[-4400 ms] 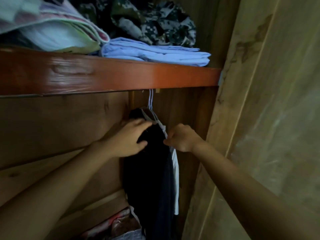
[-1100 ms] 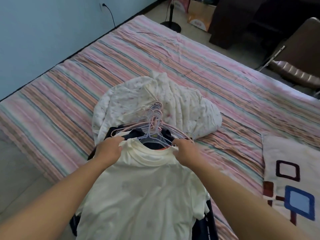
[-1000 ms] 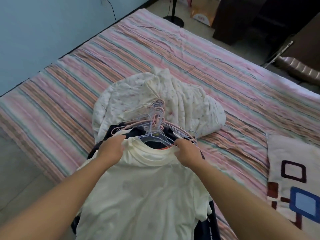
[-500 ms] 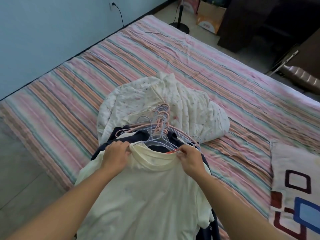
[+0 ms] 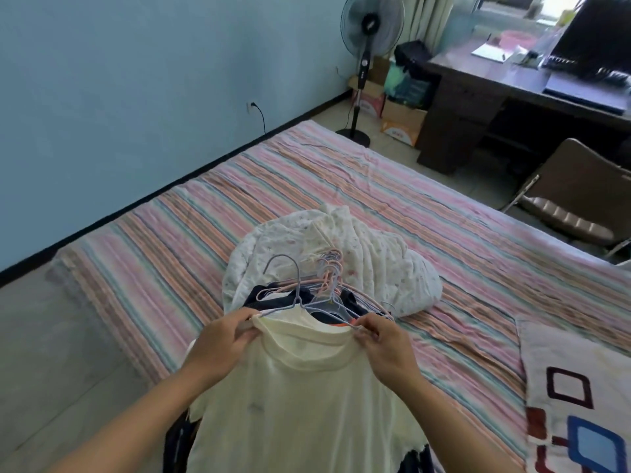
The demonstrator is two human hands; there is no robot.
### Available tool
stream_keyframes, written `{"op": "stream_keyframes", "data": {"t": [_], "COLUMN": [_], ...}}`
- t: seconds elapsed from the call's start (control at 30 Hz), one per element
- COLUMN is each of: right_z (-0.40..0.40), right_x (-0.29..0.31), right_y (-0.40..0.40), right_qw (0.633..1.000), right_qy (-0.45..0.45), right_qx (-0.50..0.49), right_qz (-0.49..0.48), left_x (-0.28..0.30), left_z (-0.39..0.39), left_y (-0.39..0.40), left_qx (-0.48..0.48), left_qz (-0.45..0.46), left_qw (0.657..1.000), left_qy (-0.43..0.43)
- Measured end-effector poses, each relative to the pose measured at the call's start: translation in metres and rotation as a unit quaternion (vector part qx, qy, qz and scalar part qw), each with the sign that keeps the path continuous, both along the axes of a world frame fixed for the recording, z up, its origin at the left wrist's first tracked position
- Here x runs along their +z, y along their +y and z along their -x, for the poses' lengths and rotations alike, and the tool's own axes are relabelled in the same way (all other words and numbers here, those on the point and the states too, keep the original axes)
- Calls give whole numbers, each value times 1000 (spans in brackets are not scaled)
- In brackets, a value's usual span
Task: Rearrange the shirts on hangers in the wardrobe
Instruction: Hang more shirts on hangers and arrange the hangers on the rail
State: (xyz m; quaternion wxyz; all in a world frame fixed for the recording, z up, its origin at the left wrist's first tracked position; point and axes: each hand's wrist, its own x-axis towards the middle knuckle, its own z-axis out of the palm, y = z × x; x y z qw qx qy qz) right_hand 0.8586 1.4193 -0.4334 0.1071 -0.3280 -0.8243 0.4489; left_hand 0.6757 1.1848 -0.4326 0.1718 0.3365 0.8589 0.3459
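Shirts (image 5: 327, 312) under cream shirt (image 5: 293, 404) mostly hidden, colours unclear

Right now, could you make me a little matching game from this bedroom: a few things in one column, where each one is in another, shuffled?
Things:
1. cream T-shirt
2. standing fan
3. white quilted bundle
4. folding chair

Places:
A. on the floor by the blue wall, past the bed's far end
B. lying on the striped bed, behind the hangers
C. held at the shoulders by both hands
D. beside the dark desk, right of the bed

Pairs: 1-C, 2-A, 3-B, 4-D
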Motion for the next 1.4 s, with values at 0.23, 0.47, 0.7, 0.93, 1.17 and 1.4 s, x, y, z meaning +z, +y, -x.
{"op": "stream_keyframes", "data": {"t": [0.23, 0.47, 0.7, 0.93, 1.17, 1.4], "right_z": [-24, -37, -47, -44, -32, 2], "right_x": [69, 166, 263, 326, 364, 398], "right_y": [-64, -143, -226, -306, -367, -415], "right_qw": [998, 986, 961, 934, 899, 855], "right_qy": [47, 132, 191, 250, 282, 286], "right_qx": [39, 84, 163, 230, 309, 417], "right_qz": [-36, -62, -119, -110, -126, -119], "left_x": [68, 155, 245, 312, 345, 370], "left_z": [-39, -80, -122, -161, -189, -214], "left_y": [-85, -188, -301, -381, -445, -492], "left_qx": [18, 91, 142, 185, 247, 298], "left_qz": [-68, -135, -155, -227, -229, -209], "left_qw": [998, 985, 970, 929, 887, 864], "left_qy": [2, 65, 120, 226, 314, 349]}}
